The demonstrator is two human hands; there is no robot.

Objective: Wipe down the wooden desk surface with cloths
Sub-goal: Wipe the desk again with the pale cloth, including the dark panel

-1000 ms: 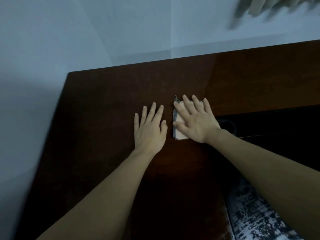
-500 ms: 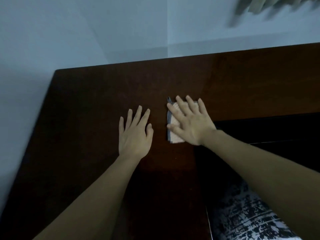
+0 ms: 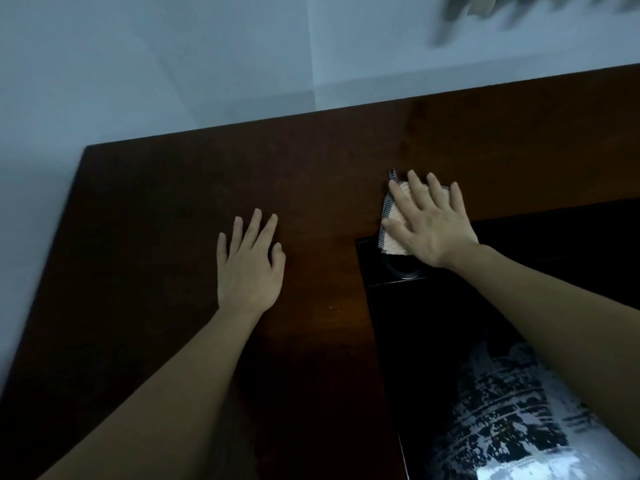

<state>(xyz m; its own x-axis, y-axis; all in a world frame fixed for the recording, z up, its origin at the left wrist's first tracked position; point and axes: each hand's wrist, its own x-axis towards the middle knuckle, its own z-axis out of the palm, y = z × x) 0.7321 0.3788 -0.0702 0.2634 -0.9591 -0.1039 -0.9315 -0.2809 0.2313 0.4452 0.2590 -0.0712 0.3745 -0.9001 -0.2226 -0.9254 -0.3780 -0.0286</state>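
Moved: your right hand [image 3: 434, 225] and the cloth [image 3: 391, 226] now sit farther from your left hand [image 3: 250, 268] than half a second ago.
Right hand: fingers spread, pressing flat on the cloth.
Left hand: spread, palm down on the wooden surface [image 3: 173, 220].
Cloth: at the surface's inner edge, overhanging the dark recess [image 3: 433, 323].

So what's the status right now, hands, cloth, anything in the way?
Left hand flat on the bare desk, no cloth. Right hand flat, pressing the cloth at the desk's inner edge. Nothing blocking the wood.
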